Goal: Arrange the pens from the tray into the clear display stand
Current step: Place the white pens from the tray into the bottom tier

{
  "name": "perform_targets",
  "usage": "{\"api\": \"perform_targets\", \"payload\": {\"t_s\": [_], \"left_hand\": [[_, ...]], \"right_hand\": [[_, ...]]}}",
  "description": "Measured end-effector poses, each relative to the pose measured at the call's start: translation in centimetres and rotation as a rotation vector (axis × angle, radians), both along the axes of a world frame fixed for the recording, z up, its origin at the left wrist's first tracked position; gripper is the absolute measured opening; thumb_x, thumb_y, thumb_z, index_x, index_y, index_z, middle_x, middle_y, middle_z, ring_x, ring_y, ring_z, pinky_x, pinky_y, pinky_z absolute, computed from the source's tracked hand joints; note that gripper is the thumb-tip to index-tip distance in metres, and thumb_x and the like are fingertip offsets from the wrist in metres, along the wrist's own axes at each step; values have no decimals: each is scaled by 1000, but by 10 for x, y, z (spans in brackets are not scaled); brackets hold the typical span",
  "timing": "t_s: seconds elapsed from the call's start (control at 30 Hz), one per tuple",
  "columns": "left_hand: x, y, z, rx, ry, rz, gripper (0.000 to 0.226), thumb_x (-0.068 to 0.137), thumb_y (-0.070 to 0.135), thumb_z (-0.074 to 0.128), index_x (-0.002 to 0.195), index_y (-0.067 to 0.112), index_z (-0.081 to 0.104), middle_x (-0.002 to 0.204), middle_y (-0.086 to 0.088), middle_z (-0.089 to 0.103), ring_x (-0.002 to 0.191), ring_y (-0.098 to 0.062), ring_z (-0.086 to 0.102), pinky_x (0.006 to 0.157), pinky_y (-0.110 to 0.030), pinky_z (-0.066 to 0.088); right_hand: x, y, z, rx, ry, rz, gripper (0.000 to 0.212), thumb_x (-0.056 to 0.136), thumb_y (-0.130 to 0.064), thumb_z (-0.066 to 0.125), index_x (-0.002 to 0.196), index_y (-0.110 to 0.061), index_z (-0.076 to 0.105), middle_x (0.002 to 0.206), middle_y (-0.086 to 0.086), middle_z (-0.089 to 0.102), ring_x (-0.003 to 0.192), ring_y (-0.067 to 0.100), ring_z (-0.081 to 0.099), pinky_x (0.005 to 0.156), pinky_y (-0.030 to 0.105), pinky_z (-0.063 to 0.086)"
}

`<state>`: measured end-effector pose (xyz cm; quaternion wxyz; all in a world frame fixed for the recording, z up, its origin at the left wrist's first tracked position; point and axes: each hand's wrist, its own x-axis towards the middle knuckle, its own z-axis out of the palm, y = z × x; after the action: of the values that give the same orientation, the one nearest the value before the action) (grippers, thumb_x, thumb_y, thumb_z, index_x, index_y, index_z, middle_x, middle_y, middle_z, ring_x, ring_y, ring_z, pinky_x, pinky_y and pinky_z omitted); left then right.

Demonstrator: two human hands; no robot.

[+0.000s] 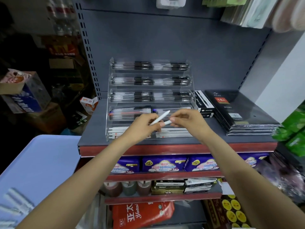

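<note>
Your left hand (145,124) pinches one white pen (159,119), tilted, while your right hand (186,119) pinches a second white pen (167,122) by its end, both just above the clear display stand (149,98). Its tiers already hold pens, the lowest white ones; a few blurred pens (14,204) remain on the blue tray (41,162).

Single view only: head cam, wide-angle, mounted on me. It looks forward and down over my forearms at a shop shelf (165,141). My fingers (171,120) sit close, near frame centre. The clear display stand (149,96) is just behind them, the blue tray (41,162) lower left. Edges bend and blur.
</note>
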<state>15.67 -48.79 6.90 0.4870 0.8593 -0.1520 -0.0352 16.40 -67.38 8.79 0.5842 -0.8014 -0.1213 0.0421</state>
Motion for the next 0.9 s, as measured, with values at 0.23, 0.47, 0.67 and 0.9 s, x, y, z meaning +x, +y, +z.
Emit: {"api": "perform_targets", "payload": {"t_s": [0.23, 0.47, 0.67, 0.9], "left_hand": [[1, 23, 2, -50, 37, 122, 5, 86, 17, 65, 83, 18, 69, 73, 8, 66, 40, -7, 53, 39, -13, 35], [6, 10, 2, 0, -25, 178, 5, 84, 15, 68, 86, 14, 73, 52, 7, 50, 35, -3, 36, 40, -11, 28], [9, 15, 3, 154, -113, 221, 11, 89, 25, 62, 88, 16, 69, 66, 1, 52, 55, -11, 42, 51, -24, 30], [9, 19, 0, 259, -172, 119, 18, 97, 9, 40, 90, 6, 56, 76, 7, 37, 75, -12, 38, 58, -18, 26]], "right_hand": [[8, -33, -8, -13, -17, -165, 16, 82, 4, 65, 85, -10, 71, 83, 9, 68, 62, 1, 67, 64, 10, 52], [14, -24, -17, -475, -236, -72, 13, 82, -13, 70, 94, -10, 75, 87, -3, 65, 82, 9, 60, 73, 1, 40], [20, -28, -22, -670, -259, -36, 14, 84, -11, 68, 95, -8, 75, 95, 4, 69, 80, 8, 55, 67, 7, 35], [28, -30, -29, -949, -227, -3, 18, 88, -6, 61, 100, -11, 74, 108, 6, 70, 98, 23, 65, 87, 35, 52]]}}
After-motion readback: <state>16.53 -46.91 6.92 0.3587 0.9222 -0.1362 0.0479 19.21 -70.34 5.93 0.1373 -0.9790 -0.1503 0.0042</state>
